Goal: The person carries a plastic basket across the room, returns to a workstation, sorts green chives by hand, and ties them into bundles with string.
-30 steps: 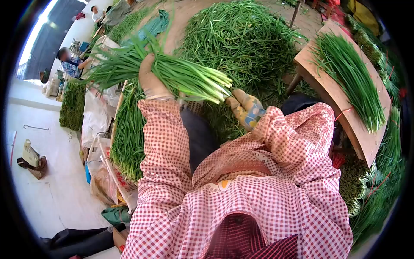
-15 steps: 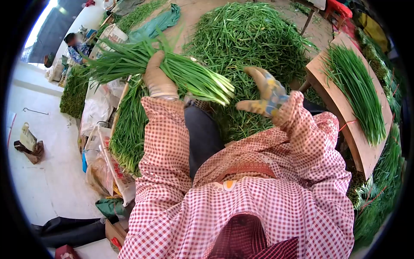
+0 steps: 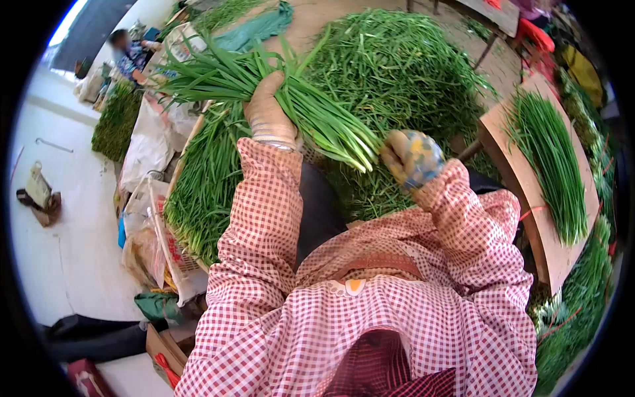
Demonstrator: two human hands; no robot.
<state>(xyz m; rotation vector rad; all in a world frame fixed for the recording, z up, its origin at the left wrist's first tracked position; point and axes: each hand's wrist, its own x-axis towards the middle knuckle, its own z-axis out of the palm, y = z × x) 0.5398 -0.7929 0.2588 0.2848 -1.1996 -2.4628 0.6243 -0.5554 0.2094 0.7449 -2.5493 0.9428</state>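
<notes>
In my gloved left hand (image 3: 270,109) is a bunch of garlic chives (image 3: 331,126), gripped around its middle. Its leafy tops spread to the left and the pale stem ends point right and down. My right hand (image 3: 411,159), in a patterned blue and yellow glove, is closed right beside those pale ends. What its curled fingers hold, if anything, is hidden. Behind both hands rises a big heap of loose green leaves (image 3: 397,66). On the right, a neat bundle of chives (image 3: 549,165) lies on a curved brown board (image 3: 506,142).
More chives (image 3: 205,178) fill a crate by my left arm. White plastic bags (image 3: 149,142) and a green cloth (image 3: 258,30) lie beyond. A person (image 3: 129,56) sits at the far left. A red stool (image 3: 534,36) stands at the back right; tied bundles (image 3: 575,311) lie below the board.
My right hand has gone from spread fingers to closed and sits nearer the stem ends. The view has shifted slightly; my left hand still holds the bunch.
</notes>
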